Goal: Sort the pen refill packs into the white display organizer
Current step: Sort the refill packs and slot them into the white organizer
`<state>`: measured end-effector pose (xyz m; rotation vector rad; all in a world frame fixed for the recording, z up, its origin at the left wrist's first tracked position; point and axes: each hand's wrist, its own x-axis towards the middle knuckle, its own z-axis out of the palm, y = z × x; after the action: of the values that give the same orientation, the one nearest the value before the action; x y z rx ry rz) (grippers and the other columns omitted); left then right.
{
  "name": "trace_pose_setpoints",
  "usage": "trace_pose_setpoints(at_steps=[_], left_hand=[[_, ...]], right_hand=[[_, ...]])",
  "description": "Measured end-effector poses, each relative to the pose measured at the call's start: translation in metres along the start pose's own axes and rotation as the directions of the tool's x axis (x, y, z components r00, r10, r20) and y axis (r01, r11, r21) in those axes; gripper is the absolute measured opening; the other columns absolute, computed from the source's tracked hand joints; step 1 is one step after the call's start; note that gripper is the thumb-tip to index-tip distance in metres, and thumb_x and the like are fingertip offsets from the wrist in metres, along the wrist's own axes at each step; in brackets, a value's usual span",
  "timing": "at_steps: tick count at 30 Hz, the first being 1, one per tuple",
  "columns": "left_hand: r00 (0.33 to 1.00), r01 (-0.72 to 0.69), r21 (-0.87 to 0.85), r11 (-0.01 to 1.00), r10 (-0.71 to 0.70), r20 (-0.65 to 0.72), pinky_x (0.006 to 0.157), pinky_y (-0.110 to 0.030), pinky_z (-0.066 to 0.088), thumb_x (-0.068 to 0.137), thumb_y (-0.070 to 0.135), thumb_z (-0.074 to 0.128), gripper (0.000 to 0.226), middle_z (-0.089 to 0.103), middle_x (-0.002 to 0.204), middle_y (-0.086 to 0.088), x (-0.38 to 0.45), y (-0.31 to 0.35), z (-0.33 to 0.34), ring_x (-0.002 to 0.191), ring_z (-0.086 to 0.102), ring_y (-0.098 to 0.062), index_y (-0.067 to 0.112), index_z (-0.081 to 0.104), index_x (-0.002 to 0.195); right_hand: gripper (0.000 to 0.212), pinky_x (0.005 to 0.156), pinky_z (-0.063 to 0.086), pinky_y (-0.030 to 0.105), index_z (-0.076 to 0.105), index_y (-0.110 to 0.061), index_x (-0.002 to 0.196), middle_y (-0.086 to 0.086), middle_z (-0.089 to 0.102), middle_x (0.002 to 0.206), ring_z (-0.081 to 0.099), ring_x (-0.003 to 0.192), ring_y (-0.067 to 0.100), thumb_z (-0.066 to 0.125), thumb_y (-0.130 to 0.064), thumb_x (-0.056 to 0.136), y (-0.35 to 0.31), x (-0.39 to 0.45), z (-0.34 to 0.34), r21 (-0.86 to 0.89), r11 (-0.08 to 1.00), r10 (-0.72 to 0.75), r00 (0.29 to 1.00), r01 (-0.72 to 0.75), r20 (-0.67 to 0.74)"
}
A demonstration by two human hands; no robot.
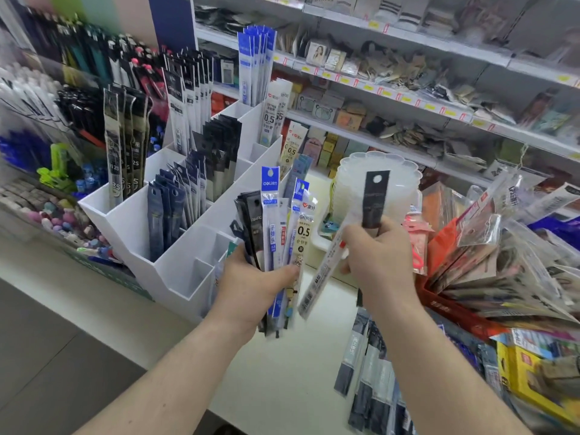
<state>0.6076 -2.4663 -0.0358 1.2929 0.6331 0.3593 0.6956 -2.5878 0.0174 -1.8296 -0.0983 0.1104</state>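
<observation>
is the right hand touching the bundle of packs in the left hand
Apart. The head view shows the right hand holding its own black-topped pack, with counter visible between it and the left hand's bundle.

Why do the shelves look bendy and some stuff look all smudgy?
Head view: the wide lens bows the store shelves near the edges; the pack in the right hand and the pens far left are motion-blurred; the left hand's packs read sharper; lighting is even, with soft shadows.

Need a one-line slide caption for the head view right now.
Left hand grips a fan of refill packs, right hand holds a black-topped pack beside the white display organizer.
</observation>
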Motion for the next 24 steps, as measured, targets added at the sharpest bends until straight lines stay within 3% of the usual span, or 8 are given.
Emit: trace_pose_setpoints(at_steps=[2, 4, 8, 10, 12, 16, 20, 24], left_hand=[[0.999, -0.043, 0.040, 0.998, 0.044, -0.016, 0.083, -0.045, 0.059, 0.074, -0.010, 0.078, 0.039, 0.078, 0.089, 0.002, -0.002, -0.001, 0.003, 0.085, 0.075, -0.019, 0.016, 0.067, 0.102], [0.998, -0.063, 0.074, 0.995, 0.063, -0.001, 0.083, -0.044, 0.060, 0.072, -0.007, 0.079, 0.039, 0.078, 0.088, 0.002, -0.005, -0.003, 0.006, 0.084, 0.075, -0.017, 0.017, 0.067, 0.100], [0.995, -0.080, 0.051, 0.996, 0.077, 0.058, 0.076, -0.034, 0.062, 0.073, -0.008, 0.079, 0.040, 0.078, 0.089, 0.001, -0.008, -0.003, 0.007, 0.084, 0.075, -0.016, 0.015, 0.068, 0.105], [0.995, -0.068, 0.012, 0.998, 0.067, 0.077, 0.072, -0.030, 0.061, 0.068, -0.003, 0.083, 0.045, 0.078, 0.090, -0.001, -0.008, -0.002, 0.004, 0.085, 0.075, -0.019, 0.013, 0.068, 0.108], [0.995, -0.047, -0.027, 0.999, 0.049, 0.091, 0.074, -0.034, 0.061, 0.063, 0.002, 0.082, 0.046, 0.078, 0.091, -0.005, -0.008, -0.001, 0.001, 0.087, 0.075, -0.023, 0.013, 0.070, 0.106], [0.991, 0.018, -0.118, 0.993, -0.002, 0.135, 0.083, -0.049, 0.060, 0.077, -0.015, 0.072, 0.041, 0.077, 0.100, -0.013, -0.008, -0.002, -0.004, 0.093, 0.074, -0.031, 0.010, 0.069, 0.109], [0.986, 0.023, -0.112, 0.993, -0.004, 0.165, 0.082, -0.046, 0.060, 0.079, -0.013, 0.070, 0.038, 0.077, 0.100, -0.011, -0.008, -0.001, -0.006, 0.094, 0.074, -0.029, 0.010, 0.069, 0.110], [0.986, 0.004, -0.104, 0.995, 0.013, 0.166, 0.078, -0.041, 0.062, 0.079, -0.012, 0.071, 0.037, 0.077, 0.098, -0.009, -0.006, -0.001, -0.007, 0.092, 0.075, -0.028, 0.010, 0.069, 0.109]], right_hand=[[0.013, 0.049, 0.051, 0.040, 0.058, 0.004, 0.082, 0.019, 0.061, 0.065, 0.056, 0.048, 0.021, 0.057, -0.009, 0.084, 0.002, -0.004, 0.008, -0.018, 0.999, 0.033, 0.998, -0.032, 0.057], [0.009, 0.043, 0.042, 0.028, 0.058, 0.001, 0.081, 0.023, 0.059, 0.068, 0.054, 0.046, 0.020, 0.055, -0.006, 0.086, 0.001, -0.009, 0.014, 0.018, 0.994, 0.106, 0.986, -0.109, 0.132], [0.006, 0.040, 0.030, 0.021, 0.061, 0.005, 0.088, 0.016, 0.053, 0.073, 0.040, 0.048, 0.017, 0.061, -0.001, 0.087, -0.001, -0.014, 0.017, 0.185, 0.949, 0.195, 0.937, -0.255, 0.289], [0.008, 0.041, 0.029, 0.021, 0.059, -0.003, 0.085, 0.014, 0.053, 0.069, 0.040, 0.044, 0.014, 0.062, 0.004, 0.087, 0.000, -0.014, 0.015, 0.259, 0.917, 0.208, 0.917, -0.304, 0.342], [0.020, 0.040, 0.032, 0.020, 0.056, -0.007, 0.087, 0.007, 0.053, 0.060, 0.043, 0.041, 0.012, 0.061, 0.012, 0.085, 0.002, -0.012, 0.013, 0.284, 0.906, 0.207, 0.913, -0.315, 0.350], [0.027, 0.038, 0.034, 0.019, 0.059, -0.004, 0.105, 0.005, 0.063, 0.061, 0.045, 0.038, 0.010, 0.068, 0.011, 0.084, 0.005, -0.010, 0.011, 0.291, 0.908, 0.200, 0.922, -0.302, 0.332], [0.010, 0.037, 0.032, 0.019, 0.062, -0.003, 0.088, 0.011, 0.062, 0.066, 0.042, 0.036, 0.010, 0.070, 0.002, 0.086, 0.007, -0.009, 0.013, 0.298, 0.898, 0.235, 0.925, -0.324, 0.299], [0.021, 0.035, 0.031, 0.017, 0.058, 0.002, 0.107, 0.015, 0.062, 0.076, 0.043, 0.037, 0.008, 0.068, -0.001, 0.089, 0.010, -0.008, 0.016, 0.332, 0.847, 0.310, 0.894, -0.415, 0.325]])
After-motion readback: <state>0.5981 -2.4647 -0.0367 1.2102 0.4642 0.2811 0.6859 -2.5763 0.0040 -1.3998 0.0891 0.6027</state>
